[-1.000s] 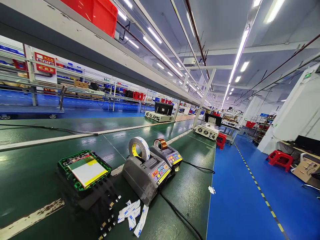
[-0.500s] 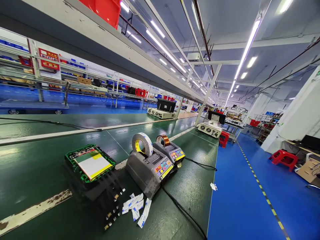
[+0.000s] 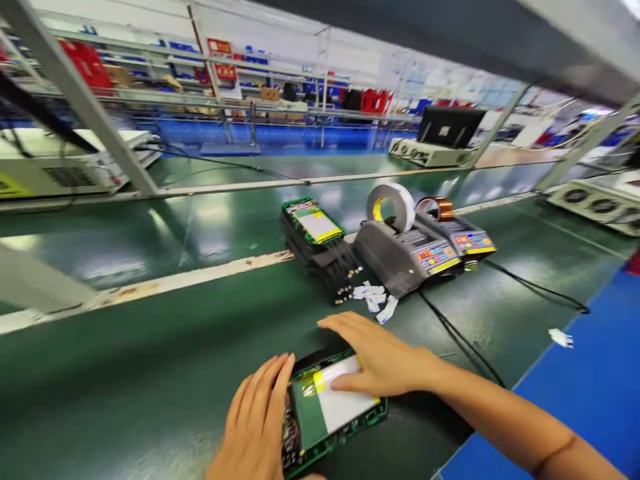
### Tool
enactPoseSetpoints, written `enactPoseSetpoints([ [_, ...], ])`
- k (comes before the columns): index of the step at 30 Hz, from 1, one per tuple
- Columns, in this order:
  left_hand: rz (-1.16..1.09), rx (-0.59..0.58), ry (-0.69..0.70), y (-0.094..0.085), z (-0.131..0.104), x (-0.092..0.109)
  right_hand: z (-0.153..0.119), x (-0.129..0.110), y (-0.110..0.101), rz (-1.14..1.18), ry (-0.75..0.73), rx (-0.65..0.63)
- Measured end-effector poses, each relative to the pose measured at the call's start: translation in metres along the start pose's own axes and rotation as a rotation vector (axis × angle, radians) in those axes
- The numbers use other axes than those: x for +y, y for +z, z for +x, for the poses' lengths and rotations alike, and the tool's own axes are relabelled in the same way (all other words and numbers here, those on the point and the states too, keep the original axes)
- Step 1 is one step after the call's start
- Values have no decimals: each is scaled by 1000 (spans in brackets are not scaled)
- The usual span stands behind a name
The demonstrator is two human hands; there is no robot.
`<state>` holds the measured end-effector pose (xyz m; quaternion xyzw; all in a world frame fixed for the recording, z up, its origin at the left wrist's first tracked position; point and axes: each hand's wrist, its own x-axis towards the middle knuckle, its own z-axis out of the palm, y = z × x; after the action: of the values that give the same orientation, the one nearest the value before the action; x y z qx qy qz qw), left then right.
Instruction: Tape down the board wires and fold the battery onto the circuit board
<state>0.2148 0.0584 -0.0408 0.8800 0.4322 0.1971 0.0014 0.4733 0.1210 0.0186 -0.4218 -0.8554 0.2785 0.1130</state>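
A green-framed electronic device (image 3: 309, 415) with a flat white battery pack (image 3: 341, 399) and yellow tape lies before me at the bottom middle. My left hand (image 3: 260, 413) is closed along its left end, fingers close together and partly covering the circuit board. Over the right end reaches my right hand (image 3: 383, 360), its thumb on the battery pack and its fingers across the far edge, gripping the device. Farther back, a similar green-framed unit (image 3: 316, 223) rests on a dark stack with black leads. The undersides of both my hands are hidden.
Two tape dispensers, one with a white-and-grey roll (image 3: 393, 205) and one with an amber roll (image 3: 436, 208), stand right of the stack. Tape-liner strips (image 3: 373, 297) lie in front. Black cables (image 3: 463, 340) cross the green bench (image 3: 150, 400). A metal post (image 3: 85, 93) rises at left.
My view has swung left and levelled out. Both my hands and the device under them now show in front; neither hand was in view before. The stack and dispensers appear farther off.
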Motion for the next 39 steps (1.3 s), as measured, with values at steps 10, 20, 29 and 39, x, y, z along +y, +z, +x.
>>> enactPoseSetpoints([
  [10,-238,-166,-111,-26,14,19,14,-8,-8,-187,-3,-349],
  [20,-245,-178,-82,-24,9,16,31,-5,-9,-69,-15,-361],
  [29,-195,-108,-41,-22,9,16,-2,-25,23,-94,-160,104],
  [39,-198,-125,-52,-21,9,17,-4,-23,25,95,-100,11],
])
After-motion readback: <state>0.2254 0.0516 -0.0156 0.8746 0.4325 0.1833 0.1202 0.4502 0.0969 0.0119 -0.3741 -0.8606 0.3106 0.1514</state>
